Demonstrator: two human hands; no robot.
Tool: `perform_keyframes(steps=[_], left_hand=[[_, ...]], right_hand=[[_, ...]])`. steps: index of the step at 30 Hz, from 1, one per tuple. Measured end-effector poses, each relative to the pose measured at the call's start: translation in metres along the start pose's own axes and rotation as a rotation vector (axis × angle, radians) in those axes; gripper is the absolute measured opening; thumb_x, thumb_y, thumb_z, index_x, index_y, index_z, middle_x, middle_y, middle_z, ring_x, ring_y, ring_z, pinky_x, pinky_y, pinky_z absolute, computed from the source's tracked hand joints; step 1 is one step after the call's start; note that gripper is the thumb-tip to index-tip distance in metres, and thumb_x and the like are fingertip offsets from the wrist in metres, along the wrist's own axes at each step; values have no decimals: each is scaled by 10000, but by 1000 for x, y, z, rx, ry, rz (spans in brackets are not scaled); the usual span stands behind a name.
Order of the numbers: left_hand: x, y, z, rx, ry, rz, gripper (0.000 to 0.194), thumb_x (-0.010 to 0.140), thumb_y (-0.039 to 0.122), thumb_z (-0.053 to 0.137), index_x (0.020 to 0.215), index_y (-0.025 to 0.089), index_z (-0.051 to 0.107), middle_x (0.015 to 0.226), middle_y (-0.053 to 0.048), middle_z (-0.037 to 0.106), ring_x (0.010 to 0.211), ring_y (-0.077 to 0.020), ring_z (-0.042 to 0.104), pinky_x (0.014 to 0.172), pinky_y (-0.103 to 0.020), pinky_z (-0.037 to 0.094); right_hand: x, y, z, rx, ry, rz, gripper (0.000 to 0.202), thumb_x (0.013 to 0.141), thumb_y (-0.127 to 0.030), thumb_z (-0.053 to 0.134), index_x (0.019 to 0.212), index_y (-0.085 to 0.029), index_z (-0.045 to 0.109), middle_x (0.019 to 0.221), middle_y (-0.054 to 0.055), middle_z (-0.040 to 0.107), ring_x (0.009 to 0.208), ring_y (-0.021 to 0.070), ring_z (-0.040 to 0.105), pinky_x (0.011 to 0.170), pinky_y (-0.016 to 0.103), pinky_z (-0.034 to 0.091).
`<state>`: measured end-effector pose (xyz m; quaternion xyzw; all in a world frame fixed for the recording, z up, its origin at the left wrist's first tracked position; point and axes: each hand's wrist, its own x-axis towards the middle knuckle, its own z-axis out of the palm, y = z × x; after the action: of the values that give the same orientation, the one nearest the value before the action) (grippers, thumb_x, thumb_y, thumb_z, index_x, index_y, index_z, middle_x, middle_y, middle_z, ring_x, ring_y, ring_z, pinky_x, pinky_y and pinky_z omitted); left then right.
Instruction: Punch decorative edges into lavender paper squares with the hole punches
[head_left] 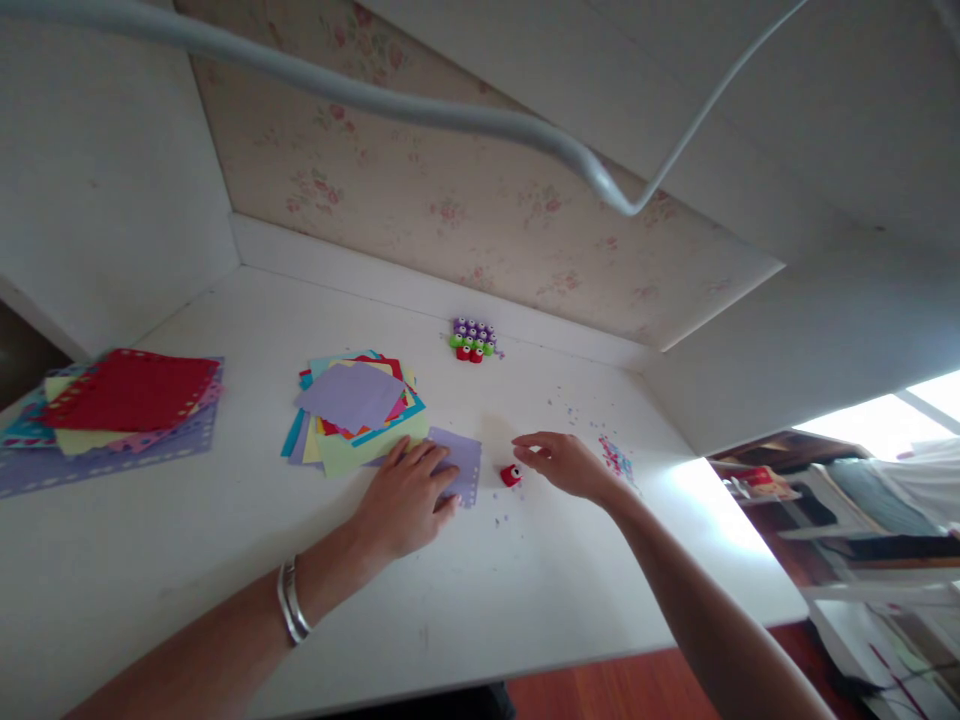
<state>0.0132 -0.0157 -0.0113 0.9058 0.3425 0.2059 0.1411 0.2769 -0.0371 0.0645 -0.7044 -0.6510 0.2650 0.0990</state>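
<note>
A purple paper sheet [466,462] with punched holes along its right edge lies on the white table. My left hand [409,497] rests on the sheet's left part, fingers spread and flat. A small red punch [511,475] stands just right of the sheet. Above and to the right of it is my right hand [559,462], its fingers bent and apart, with nothing in them. Beyond my left hand is a loose pile of coloured papers [352,395], a purple piece on top. Tiny paper bits lie around the punch.
Purple, green and red punches [473,338] stand grouped near the back wall. At the far left lies a stack of hole-edged papers topped by a red sheet [135,390]. Confetti [616,460] is heaped at the right. A pale cable [465,115] crosses the upper view.
</note>
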Motion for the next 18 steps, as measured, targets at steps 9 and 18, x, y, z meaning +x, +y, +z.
perform_keyframes(steps=[9,18], left_hand=[[2,-1,1,2,-6,-16,291,905,369,539,1157,278,654,1302,-52,588,1261,-270,466,1136,-492,239],[4,1,-2,8,-27,-22,293,910,354,531,1162,270,656,1290,-54,599,1252,-261,478,1139,-504,240]], right_hand=[[-24,5,23,-147,118,-45,221,872,-334,555,920,-296,768,788,-4,749,683,162,667,636,257,459],[8,89,-33,-238,257,27,266,817,-198,545,961,-273,756,1099,2,734,936,190,695,843,284,504]])
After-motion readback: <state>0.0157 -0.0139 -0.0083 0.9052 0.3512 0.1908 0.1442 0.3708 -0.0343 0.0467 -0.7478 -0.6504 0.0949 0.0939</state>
